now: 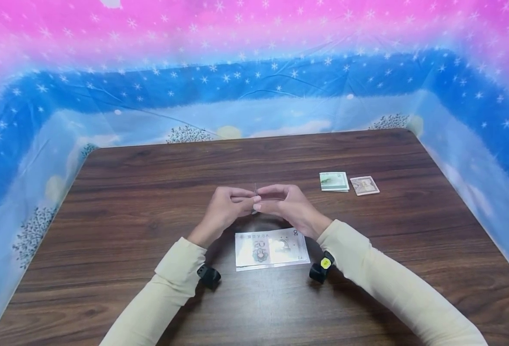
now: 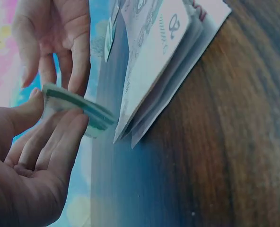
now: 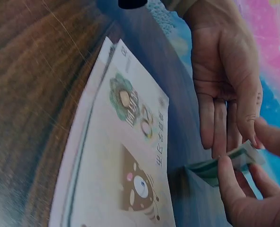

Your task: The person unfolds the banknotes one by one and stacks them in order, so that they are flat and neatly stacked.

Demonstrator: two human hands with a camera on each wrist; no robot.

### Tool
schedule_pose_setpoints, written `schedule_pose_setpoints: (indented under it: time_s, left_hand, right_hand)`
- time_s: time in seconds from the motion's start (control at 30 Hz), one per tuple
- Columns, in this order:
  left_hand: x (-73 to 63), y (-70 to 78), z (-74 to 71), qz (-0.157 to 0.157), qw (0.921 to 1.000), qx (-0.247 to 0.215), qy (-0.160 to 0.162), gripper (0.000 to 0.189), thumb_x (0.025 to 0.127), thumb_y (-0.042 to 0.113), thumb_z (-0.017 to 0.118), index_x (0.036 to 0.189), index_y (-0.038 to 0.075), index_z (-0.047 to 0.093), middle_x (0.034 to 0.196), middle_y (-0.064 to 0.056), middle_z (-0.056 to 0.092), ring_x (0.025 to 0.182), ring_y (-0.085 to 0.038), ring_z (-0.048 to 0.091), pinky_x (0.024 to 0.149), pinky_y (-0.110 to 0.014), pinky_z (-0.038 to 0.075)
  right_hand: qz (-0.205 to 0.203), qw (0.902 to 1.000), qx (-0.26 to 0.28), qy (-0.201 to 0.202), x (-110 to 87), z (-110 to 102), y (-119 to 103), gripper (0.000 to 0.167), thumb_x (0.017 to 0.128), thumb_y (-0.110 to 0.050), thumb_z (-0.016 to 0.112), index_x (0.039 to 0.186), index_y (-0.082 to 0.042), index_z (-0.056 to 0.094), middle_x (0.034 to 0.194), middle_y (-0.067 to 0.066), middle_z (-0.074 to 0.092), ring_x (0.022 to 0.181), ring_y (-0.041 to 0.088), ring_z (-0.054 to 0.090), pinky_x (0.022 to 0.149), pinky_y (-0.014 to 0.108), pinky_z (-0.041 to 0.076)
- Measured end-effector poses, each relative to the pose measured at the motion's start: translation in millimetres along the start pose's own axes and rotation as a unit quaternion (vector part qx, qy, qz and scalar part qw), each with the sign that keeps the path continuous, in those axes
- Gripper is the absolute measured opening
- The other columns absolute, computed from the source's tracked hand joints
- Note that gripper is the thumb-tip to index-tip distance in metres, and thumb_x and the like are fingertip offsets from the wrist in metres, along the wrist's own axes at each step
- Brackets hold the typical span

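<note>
Both hands meet over the middle of the table, with a small folded green banknote between them. In the head view it is nearly edge-on and mostly covered by fingers. My left hand pinches it between thumb and fingers from the left. From the other side my right hand pinches it too, thumb and fingertips at the edge in the right wrist view. Just nearer than the hands lies a stack of large pale banknotes, marked 20, its layers slightly spread in the left wrist view.
Farther back on the right lie a folded green banknote and, beside it, a folded brownish banknote. Everything stands on a dark wooden table. A pink and blue snowflake-patterned cloth hangs around its far and side edges.
</note>
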State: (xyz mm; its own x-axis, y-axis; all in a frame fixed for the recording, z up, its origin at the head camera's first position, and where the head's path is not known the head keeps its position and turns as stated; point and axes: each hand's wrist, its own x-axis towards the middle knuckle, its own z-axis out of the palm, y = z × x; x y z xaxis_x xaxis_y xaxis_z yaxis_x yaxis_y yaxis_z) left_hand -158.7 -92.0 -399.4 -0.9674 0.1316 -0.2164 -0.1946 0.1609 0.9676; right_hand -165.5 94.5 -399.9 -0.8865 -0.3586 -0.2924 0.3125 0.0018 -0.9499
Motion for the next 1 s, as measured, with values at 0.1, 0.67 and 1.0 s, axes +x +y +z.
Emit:
schedule_pose_setpoints:
  time_s: [0.1, 0.67, 1.0]
  left_hand:
    - [-3.5, 0.4, -1.6, -0.008, 0.9997, -0.019, -0.016, 0.027, 0.093, 0.003, 0.073, 0.116, -0.008, 0.07, 0.109, -0.022, 0.073, 0.1, -0.027, 0.073, 0.088, -0.037, 0.059]
    - [-27.5, 8.2, -8.5, 0.035, 0.9985, 0.009, -0.042, 0.038, 0.095, -0.006, 0.062, 0.132, -0.01, 0.059, 0.118, -0.026, 0.069, 0.107, -0.032, 0.07, 0.086, -0.034, 0.06]
    - [-42.8, 7.7, -17.7, 0.048, 0.9984, -0.017, 0.026, 0.031, 0.089, -0.006, 0.072, 0.119, -0.006, 0.065, 0.1, -0.022, 0.073, 0.08, -0.02, 0.073, 0.075, -0.044, 0.062]
  right_hand:
    - [0.001, 0.9996, -0.02, 0.022, -3.9, 2.2, 0.1, 0.049, 0.083, -0.009, 0.084, 0.128, -0.005, 0.065, 0.131, 0.011, 0.062, 0.109, 0.024, 0.068, 0.101, 0.041, 0.052]
    - [-0.023, 0.9993, -0.005, 0.03, -26.8, -6.3, -11.4, 0.056, 0.084, 0.014, 0.062, 0.138, 0.004, 0.054, 0.13, 0.022, 0.062, 0.11, 0.025, 0.065, 0.099, 0.038, 0.054]
    - [0.002, 0.9944, -0.054, 0.09, -39.7, -24.3, -15.9, 0.046, 0.087, 0.005, 0.067, 0.132, 0.004, 0.057, 0.112, 0.011, 0.062, 0.097, 0.019, 0.063, 0.097, 0.038, 0.053]
